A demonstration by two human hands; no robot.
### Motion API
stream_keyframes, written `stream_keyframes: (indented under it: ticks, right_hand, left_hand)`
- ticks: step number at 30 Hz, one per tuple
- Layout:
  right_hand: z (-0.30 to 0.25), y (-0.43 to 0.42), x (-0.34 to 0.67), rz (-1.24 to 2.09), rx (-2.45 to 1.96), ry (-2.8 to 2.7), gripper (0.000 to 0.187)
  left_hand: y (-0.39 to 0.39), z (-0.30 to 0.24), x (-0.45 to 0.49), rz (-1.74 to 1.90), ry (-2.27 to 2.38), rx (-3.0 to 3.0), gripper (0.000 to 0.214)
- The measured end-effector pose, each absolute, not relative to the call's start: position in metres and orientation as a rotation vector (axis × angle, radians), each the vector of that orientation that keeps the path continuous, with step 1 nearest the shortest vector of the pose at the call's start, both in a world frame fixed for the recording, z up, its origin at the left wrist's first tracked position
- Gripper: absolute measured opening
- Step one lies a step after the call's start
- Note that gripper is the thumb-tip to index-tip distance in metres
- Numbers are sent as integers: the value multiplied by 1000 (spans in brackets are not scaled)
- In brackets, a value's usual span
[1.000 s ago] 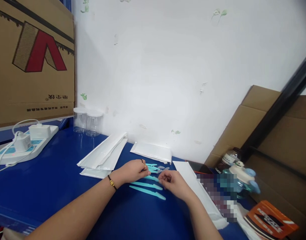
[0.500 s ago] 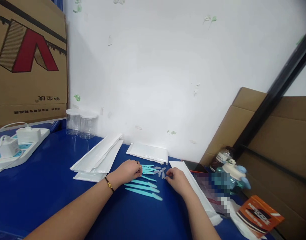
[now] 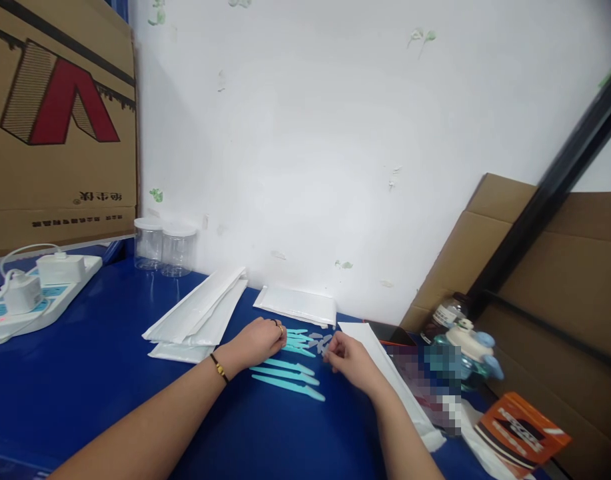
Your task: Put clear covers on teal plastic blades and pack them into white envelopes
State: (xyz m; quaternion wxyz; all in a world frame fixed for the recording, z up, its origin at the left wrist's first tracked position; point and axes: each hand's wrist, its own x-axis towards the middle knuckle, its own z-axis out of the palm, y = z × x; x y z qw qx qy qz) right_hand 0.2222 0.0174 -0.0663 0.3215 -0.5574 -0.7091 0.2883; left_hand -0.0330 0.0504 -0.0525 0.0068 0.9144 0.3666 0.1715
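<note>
Several turquoise eyebrow razors (image 3: 288,385) lie on the blue table, some in a row and others bunched farther back. My left hand (image 3: 260,343) is closed at the bunch, its fingers round the handle end of an eyebrow razor (image 3: 302,351) that points right. Small translucent blade caps (image 3: 315,343) are scattered just right of the razors. Beside these caps, my right hand (image 3: 348,359) has thumb and fingertips pinched together. Whether a cap is between them I cannot make out.
White padded mailers (image 3: 190,313) are stacked left, another mailer (image 3: 298,305) lies by the wall, and a long white one (image 3: 400,387) lies right. Clear jars (image 3: 178,253), a power strip (image 3: 70,287), a teal jug (image 3: 465,353) and an orange box (image 3: 522,430) stand around.
My left hand and the razor in it have shifted slightly away from me, toward the bunch. My right hand has moved a little left and its fingertips have drawn together by the caps.
</note>
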Motion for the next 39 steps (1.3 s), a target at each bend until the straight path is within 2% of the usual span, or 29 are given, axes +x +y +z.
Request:
stream_keyframes:
  ticks: [5,12,25,39]
  right_hand:
    - [-61,16,218,971,-1302,-1658,21]
    - [-62,19,220,983,-1369,-1628,9]
    - [-69,19,212,753,-1411,-1807,7]
    - [-64,13,198,844,-1373,-1800,5]
  left_hand:
    - [47,-48,-35,619,1146,2793,24]
    - [49,-49,-37,652,1175,2783,26]
    - [48,-49,-36,632,1153,2757,29]
    - [42,-44,-32,599,1085,2684,24]
